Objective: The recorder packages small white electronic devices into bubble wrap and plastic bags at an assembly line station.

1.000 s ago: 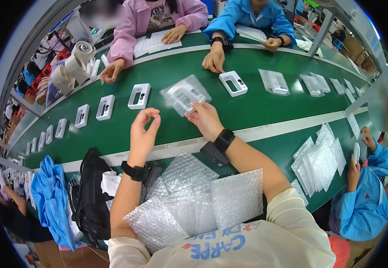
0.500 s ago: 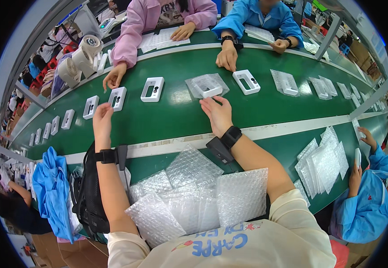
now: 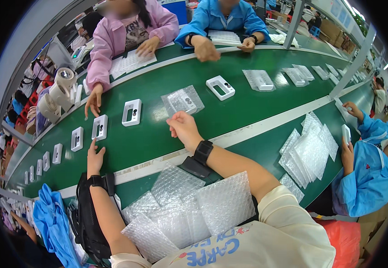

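Belt edge, left: left hand (image 3: 95,157) lies flat and empty on the green conveyor belt (image 3: 247,111), fingertips just short of a white faceplate (image 3: 99,127); nothing gripped.
Risk, left: a sideways reach here could nudge that faceplate out of line, or clip the smaller plate (image 3: 76,138) just beside it.
Near edge: bubble-wrap bags (image 3: 189,210) sit heaped against the person's body, overlapping each other; a forearm dragged back could sweep the top bag off the near rim.
Centre: right hand (image 3: 184,128) is loosely curled and let go, holding nothing as far as the view shows, though the fingers hide the palm.
Bagged piece: wrapped faceplate (image 3: 182,101) lies on the belt just beyond the right hand, apart from it, between a bare plate (image 3: 132,112) on its left and another (image 3: 220,87) on its right.
Risk, centre: loose bag mouth could let the piece slide out if it is bumped.
Open room: bare belt between the two hands, and a clear strip to the right of the right wrist.
Right side: a co-worker's bag pile (image 3: 310,149) crowds the near right edge; little room there.
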The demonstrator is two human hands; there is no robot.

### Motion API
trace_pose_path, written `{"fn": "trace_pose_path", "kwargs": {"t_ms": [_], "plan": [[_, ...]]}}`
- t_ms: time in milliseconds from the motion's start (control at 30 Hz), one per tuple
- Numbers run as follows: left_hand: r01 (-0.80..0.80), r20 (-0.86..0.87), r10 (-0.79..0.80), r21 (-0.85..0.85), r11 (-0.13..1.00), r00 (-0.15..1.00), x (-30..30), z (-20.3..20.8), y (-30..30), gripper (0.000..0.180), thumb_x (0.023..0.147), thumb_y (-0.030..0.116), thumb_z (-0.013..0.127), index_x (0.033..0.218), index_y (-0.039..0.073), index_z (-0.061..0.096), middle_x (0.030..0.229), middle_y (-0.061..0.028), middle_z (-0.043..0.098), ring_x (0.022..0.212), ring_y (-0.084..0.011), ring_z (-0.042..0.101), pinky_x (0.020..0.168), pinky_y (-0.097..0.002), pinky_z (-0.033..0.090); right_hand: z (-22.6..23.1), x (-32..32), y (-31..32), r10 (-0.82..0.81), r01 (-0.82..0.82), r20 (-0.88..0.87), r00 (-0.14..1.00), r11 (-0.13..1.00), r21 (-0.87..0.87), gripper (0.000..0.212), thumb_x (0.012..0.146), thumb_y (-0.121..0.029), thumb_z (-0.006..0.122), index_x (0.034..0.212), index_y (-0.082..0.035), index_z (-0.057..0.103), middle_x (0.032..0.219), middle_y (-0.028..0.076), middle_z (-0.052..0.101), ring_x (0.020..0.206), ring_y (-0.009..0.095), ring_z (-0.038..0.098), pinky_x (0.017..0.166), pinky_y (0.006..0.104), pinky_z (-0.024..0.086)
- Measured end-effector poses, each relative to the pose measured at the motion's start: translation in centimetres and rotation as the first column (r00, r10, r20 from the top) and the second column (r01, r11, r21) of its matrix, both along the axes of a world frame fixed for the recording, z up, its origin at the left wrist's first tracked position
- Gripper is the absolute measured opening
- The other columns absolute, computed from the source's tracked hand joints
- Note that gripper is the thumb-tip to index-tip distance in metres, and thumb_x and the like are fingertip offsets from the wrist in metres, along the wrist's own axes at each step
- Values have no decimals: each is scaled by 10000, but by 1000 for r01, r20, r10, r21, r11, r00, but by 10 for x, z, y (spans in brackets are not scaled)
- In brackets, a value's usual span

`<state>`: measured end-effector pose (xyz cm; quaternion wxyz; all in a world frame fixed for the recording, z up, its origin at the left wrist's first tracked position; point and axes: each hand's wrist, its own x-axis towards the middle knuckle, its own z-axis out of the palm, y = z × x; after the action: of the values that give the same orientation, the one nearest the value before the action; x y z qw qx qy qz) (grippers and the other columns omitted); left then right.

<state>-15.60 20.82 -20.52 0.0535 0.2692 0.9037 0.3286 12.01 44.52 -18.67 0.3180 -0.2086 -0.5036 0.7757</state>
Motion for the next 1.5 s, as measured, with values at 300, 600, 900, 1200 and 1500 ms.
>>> {"fn": "trace_pose_path", "kwargs": {"t_ms": [300,600,900,1200,1500], "plan": [[12,-77,-16,-56,998,997,-3,5,15,528,720,141,627,1218,150,453,888,-88,491,749,-183,470,692,-277,410,5,3,-6,111,-112,7,994,994,10,116,803,-101,568,770,-59,465,593,10,504,476,80,476,428,200,370],[89,-388,-143,-155,984,910,28,22,20,228,664,99,660,878,77,587,880,-124,511,820,-267,513,730,-353,424,2,0,-2,266,-267,34,963,963,32,109,805,-108,568,787,-46,480,607,15,521,473,82,492,428,199,385],[185,-135,-166,138,973,977,92,71,53,146,674,60,672,763,-11,580,633,-74,545,580,-140,513,554,-261,417,13,3,-19,658,-658,66,750,752,-31,229,864,-187,518,994,1,508,898,103,570,697,153,594,638,247,498],[522,-398,-429,163,837,811,190,94,86,128,647,64,686,739,5,619,650,-93,578,598,-203,530,548,-293,429,9,5,-25,696,-720,-193,691,644,-257,396,868,-287,517,1131,1,447,1026,96,560,862,177,599,791,301,485],[635,-554,-507,52,771,660,201,104,86,105,662,55,673,747,18,622,694,-85,590,641,-219,534,585,-308,429,9,1,-21,587,-617,-195,785,767,-177,255,861,-206,511,1024,-10,487,929,78,575,801,167,606,753,307,498]]}}
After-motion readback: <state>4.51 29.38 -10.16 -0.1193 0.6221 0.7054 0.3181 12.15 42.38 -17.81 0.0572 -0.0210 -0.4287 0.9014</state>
